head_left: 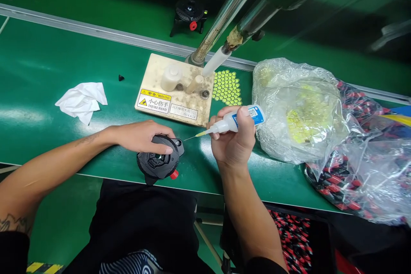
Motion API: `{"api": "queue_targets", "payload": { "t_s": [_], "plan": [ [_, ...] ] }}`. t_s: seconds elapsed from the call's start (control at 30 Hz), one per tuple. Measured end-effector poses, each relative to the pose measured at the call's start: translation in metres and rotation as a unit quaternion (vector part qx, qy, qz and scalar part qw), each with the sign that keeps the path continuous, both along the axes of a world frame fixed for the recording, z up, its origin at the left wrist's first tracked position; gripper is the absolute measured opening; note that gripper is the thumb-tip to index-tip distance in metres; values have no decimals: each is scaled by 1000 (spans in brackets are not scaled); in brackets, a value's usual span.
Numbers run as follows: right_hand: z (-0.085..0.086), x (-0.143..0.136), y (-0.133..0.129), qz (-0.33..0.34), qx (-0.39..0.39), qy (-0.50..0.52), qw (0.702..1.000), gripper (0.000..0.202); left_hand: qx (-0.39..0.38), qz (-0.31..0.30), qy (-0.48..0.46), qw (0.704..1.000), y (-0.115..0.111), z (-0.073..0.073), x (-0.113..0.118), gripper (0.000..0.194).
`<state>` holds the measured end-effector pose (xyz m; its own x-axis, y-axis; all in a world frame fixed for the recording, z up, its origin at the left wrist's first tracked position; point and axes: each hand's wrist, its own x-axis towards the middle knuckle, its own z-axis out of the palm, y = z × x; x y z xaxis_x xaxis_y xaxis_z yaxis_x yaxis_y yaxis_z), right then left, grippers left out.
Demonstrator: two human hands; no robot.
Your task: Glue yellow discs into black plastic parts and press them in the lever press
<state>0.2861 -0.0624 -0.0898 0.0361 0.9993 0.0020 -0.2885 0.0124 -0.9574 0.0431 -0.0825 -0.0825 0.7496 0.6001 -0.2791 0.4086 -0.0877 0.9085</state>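
Observation:
My left hand point(146, 137) grips a round black plastic part point(158, 160) at the table's front edge, thumb across its top. This part has a ridged rim, a corner lug with a round hole, and a red knob point(174, 174) at its lower right. In my right hand point(233, 141) is a white glue bottle point(237, 120) with a blue label, tilted so its thin needle tip points left. The needle's end is close to the lug with the hole; whether it touches, I cannot tell.
Behind my hands stands a cream press base point(157, 111) with a warning label and a metal post point(221, 17). Yellow-green round pieces point(227, 87) lie beside it. Plastic bags point(289, 111) fill the right side. A crumpled white tissue point(82, 102) and a small black piece point(121, 78) lie left.

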Motion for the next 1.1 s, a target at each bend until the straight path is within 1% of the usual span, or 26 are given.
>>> {"api": "queue_targets", "payload": {
  "t_s": [0.17,0.33,0.47,0.57,0.77,0.87,1.0,1.1],
  "plan": [
    [1,-3,-3,-29,16,-28,999,39,-14,-1,-5,1000,0,1,0,35],
    [0,-1,-10,-44,78,-72,993,38,-15,2,-3,1000,-1,-1,-1,36],
    [-3,4,-21,-42,121,-132,983,34,-19,2,-4,1000,0,0,-1,38],
    [-6,4,-26,-29,168,-143,975,31,-28,4,-2,1000,0,1,0,38],
    [-13,2,-28,-31,229,-197,953,30,-18,5,-10,1000,0,0,1,35],
    [-15,3,-28,-40,260,-203,943,29,-23,4,-9,1000,0,0,1,35],
    [-14,3,-27,-41,267,-184,945,26,-25,2,1,1000,1,1,1,36],
    [-13,3,-27,-47,259,-191,946,30,-20,2,6,1000,1,2,1,34]
  ]
}}
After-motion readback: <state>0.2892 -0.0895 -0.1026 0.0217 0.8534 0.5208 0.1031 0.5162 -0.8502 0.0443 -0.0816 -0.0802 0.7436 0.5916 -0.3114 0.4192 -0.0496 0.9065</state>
